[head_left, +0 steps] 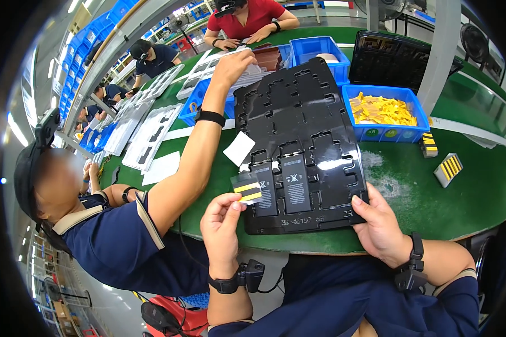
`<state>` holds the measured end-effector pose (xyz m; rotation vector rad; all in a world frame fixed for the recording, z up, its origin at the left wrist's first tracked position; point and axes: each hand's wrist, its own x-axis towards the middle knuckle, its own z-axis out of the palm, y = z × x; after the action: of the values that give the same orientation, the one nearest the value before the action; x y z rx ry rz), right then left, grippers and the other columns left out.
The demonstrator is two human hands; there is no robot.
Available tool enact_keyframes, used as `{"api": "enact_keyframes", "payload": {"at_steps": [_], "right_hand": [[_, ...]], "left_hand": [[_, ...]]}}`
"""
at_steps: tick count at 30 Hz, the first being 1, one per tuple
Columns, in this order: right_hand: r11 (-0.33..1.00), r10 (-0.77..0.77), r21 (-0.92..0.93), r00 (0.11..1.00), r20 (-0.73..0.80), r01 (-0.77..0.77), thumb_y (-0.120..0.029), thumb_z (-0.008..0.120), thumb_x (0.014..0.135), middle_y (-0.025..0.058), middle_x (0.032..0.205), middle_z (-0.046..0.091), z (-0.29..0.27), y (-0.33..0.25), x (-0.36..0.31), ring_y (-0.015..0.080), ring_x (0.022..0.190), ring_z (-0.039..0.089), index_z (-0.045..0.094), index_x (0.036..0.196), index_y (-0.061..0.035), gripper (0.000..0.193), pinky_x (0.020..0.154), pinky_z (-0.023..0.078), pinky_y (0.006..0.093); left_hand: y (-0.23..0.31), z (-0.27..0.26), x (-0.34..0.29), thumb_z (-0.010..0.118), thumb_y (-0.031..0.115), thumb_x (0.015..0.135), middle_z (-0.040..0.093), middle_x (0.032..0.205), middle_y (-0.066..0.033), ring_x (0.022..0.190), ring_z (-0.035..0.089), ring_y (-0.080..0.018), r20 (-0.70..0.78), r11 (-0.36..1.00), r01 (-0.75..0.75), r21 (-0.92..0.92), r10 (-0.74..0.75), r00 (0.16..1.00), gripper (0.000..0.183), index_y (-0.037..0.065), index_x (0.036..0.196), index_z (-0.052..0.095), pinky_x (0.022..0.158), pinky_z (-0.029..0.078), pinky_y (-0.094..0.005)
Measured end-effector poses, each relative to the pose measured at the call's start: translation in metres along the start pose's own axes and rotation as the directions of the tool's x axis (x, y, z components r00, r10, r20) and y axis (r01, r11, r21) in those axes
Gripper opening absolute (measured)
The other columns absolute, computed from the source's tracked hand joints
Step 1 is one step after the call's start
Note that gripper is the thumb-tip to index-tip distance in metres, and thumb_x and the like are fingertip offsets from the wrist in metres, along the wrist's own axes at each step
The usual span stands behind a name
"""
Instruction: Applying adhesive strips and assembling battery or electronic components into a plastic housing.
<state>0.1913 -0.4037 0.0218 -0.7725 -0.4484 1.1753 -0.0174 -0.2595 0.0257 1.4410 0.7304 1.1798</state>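
My left hand (220, 229) pinches a small clear film piece with yellow and black stripes (248, 191) between thumb and fingers. The film hangs over the lower left of a black moulded plastic tray (334, 188). My right hand (380, 227) grips that tray by its lower right corner, thumb on top. Two flat black batteries lie in tray pockets: one in the middle (296, 185), and one at the left (266, 199), partly behind the film. A white paper square (239, 148) overlaps the tray's left edge.
A blue bin of yellow pieces (385, 135) stands beyond the tray at right, near two striped blocks (448, 169). Another blue bin (320, 48) is farther back. At left, a co-worker's arm (194, 151) reaches across the green table (433, 208). A grey post (445, 50) rises at right.
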Motion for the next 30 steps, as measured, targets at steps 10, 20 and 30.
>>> {"api": "enact_keyframes", "payload": {"at_steps": [10,20,30], "right_hand": [[0.895,0.363,-0.280,0.932,-0.002,-0.349,-0.014,0.045,0.091,0.0098,0.104,0.055,0.006,-0.001,0.018,0.0181,0.096,0.057,0.047,0.106,0.0008,0.021,0.081,0.050,0.0320],[-0.219,0.207,-0.939,0.953,0.222,0.266,-0.036,0.056,0.083,0.0085,0.054,0.059,0.007,-0.030,0.039,0.0158,0.058,0.062,0.061,0.073,0.0015,0.039,0.053,0.048,0.0272],[0.782,0.087,-0.606,0.939,0.333,0.142,-0.006,0.068,0.074,0.0062,0.086,0.063,-0.018,-0.041,0.039,0.0077,0.073,0.058,0.060,0.100,0.0000,0.029,0.062,0.047,0.0214]], "left_hand": [[-0.023,-0.022,0.020,0.054,0.000,0.084,0.060,0.083,-0.0032,0.074,0.055,-0.0079,-0.015,0.995,0.080,0.064,-0.079,0.997,0.012,-0.002,0.095,0.058,0.071,0.043,-0.0198],[-0.013,0.001,0.022,0.055,-0.003,0.083,0.059,0.083,-0.0031,0.075,0.054,-0.0075,-0.084,0.996,-0.042,0.077,0.049,0.995,0.010,-0.002,0.092,0.059,0.068,0.044,-0.0206],[0.006,0.095,-0.010,0.062,0.000,0.078,0.058,0.086,-0.0047,0.079,0.057,-0.0113,0.403,0.933,-0.281,0.225,0.173,0.899,0.018,0.001,0.095,0.056,0.073,0.045,-0.0233]]}}
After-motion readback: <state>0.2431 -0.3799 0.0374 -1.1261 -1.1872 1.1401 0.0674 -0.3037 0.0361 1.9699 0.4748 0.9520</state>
